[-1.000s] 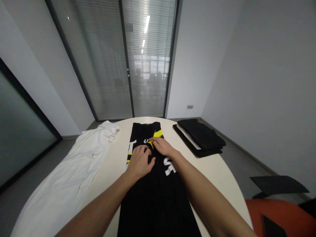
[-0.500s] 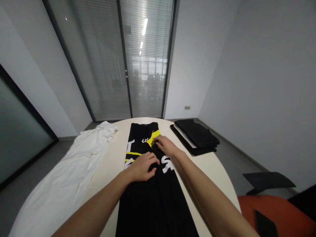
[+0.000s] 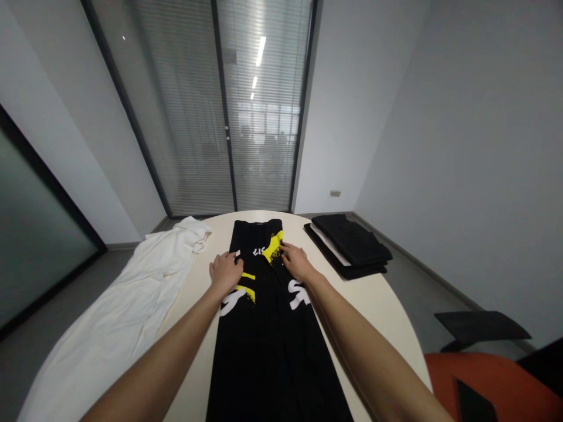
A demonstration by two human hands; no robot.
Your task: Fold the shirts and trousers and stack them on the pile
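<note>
A long black garment [image 3: 264, 346] with white lettering and yellow patches lies lengthwise in front of me, its near end running out of the picture. Its exact kind is unclear. My left hand [image 3: 226, 274] is at its left edge, thumb and bent fingers closed on the cloth over part of the print. Across from it, my right hand [image 3: 298, 262] has its fingers closed at the right edge, beside the yellow patch [image 3: 273, 249]. The undersides of both hands are hidden.
The garment lies on a pale round table [image 3: 387, 310]. White cloth [image 3: 118, 310] hangs over its left side. A stack of folded dark clothes [image 3: 352, 243] rests at the right. An orange chair [image 3: 479, 384] stands at the lower right, and a glass partition [image 3: 189, 117] is behind.
My left hand has moved from the garment's middle out to its left edge and farther away. My right hand has shifted slightly toward the right edge, uncovering more yellow print.
</note>
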